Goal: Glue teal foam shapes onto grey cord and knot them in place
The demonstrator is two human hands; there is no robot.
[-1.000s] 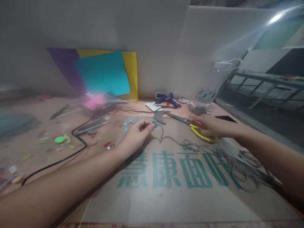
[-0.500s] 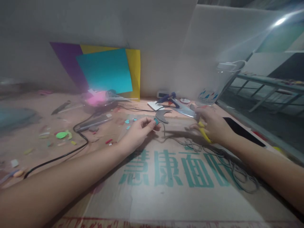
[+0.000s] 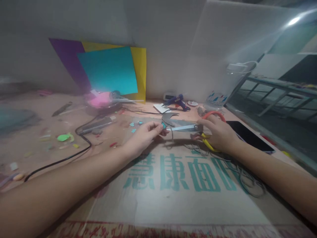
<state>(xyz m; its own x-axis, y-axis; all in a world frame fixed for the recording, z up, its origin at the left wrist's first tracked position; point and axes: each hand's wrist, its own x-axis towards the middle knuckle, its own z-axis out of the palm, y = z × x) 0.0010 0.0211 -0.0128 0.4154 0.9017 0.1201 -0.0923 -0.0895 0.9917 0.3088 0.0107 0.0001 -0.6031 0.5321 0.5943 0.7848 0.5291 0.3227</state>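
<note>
My left hand [image 3: 146, 137] pinches a small teal piece [image 3: 163, 125] between thumb and fingertips. A thin grey cord [image 3: 172, 136] hangs from that spot, and its loose coils trail to the right over the board. Just beyond the fingertips shows a grey crescent-shaped piece [image 3: 168, 117]; whether it is joined to the teal piece I cannot tell. In my right hand [image 3: 220, 132] are scissors [image 3: 185, 128] with orange and yellow handles. Their blades are apart and point left, with the tips close to the teal piece and the cord.
A printed board [image 3: 168, 208] lies under both hands. Behind stand a blue glue gun [image 3: 177, 100] and coloured sheets [image 3: 109, 71]. A phone [image 3: 249, 135] lies right, near a clear plastic container [image 3: 218, 94]. Scraps and a black cable [image 3: 59, 164] cover the left side.
My right hand has brought the scissors lower and to the left, so the blades now reach my left fingertips. My left hand keeps its pinch in nearly the same place.
</note>
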